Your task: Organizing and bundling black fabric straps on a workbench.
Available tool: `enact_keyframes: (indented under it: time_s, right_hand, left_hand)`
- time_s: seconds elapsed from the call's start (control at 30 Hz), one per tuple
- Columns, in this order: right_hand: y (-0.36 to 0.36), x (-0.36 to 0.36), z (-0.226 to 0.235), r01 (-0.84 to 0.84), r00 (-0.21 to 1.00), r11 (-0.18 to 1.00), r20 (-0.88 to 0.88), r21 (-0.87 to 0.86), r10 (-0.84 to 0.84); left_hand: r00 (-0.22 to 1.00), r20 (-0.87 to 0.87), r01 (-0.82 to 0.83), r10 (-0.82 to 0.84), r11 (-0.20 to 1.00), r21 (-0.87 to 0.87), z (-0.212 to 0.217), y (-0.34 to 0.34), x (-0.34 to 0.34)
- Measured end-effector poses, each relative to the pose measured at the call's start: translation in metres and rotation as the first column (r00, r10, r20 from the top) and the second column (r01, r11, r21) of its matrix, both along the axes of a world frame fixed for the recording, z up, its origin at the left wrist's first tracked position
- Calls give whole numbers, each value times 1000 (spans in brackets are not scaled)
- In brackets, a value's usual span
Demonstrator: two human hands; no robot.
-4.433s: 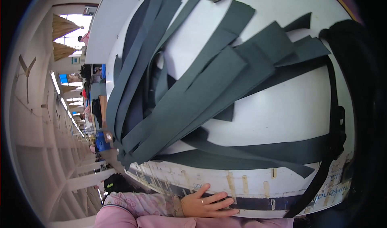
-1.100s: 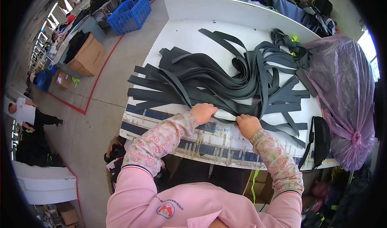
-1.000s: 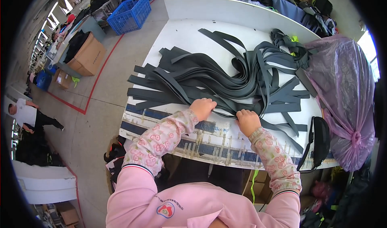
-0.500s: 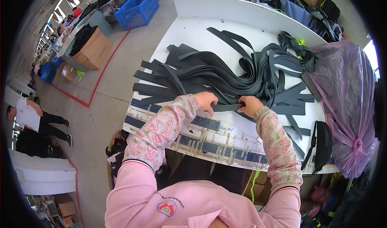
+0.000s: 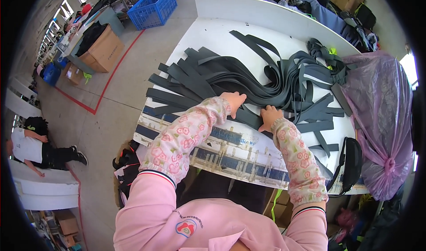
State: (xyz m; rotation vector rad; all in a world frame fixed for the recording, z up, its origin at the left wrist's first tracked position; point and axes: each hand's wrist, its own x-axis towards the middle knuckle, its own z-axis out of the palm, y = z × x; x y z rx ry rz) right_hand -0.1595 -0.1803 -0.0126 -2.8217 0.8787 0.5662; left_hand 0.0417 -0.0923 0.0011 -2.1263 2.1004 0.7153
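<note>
Clock centred on the view, 12 at top. Person in white top and dark trousers between 8 and 9 o'clock, well apart from the work. Cardboard box at 10, dark items in its open top. Red floor line runs just beside it. Blue crate at 11, on floor. White surface next, raised panel along its far edge, taped dark bands along its near edge. Dark grey strips piled on it, mostly from 12 to 3; cut ends fan out toward 10 at the left, bends and loops sit toward 2. Left hand just off centre toward 1, on the near edge of the pile; grip wide, thumb apart from fingers, touching strips. Right hand at 3, also touching strips; grip wide too, thumb toward 7, with a strip running between the two hands. Both arms in floral sleeves. Tangled strip bundle at 2 with a yellow-green bit. Black pouch between 3 and 4, near the surface's front corner. Knotted pinkish plastic bag at 3.
</note>
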Motion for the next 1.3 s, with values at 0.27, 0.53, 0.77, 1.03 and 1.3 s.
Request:
enact_keyframes:
  time_s: [0.27, 0.53, 0.77, 1.03, 1.3]
  right_hand:
    - [9, -12, -4, 93, 990, 977, 89, 194, -112]
    - [26, -28, -23, -158, 842, 905, 424, -395, 333]
    - [26, -30, -30, -43, 921, 985, 376, -165, 103]
    - [33, -35, -23, -106, 937, 977, 311, -182, 160]
    - [31, -33, -17, -208, 787, 866, 447, -455, 424]
  left_hand:
    - [961, 110, 274, -252, 914, -298, -9, 29, -17]
    - [967, 89, 247, -237, 810, -532, -33, 35, -27]
    - [981, 116, 191, -153, 819, -540, -42, 47, -45]
    - [991, 111, 117, -68, 842, -526, -41, 60, -56]
    - [992, 109, 115, -66, 828, -549, -48, 59, -52]
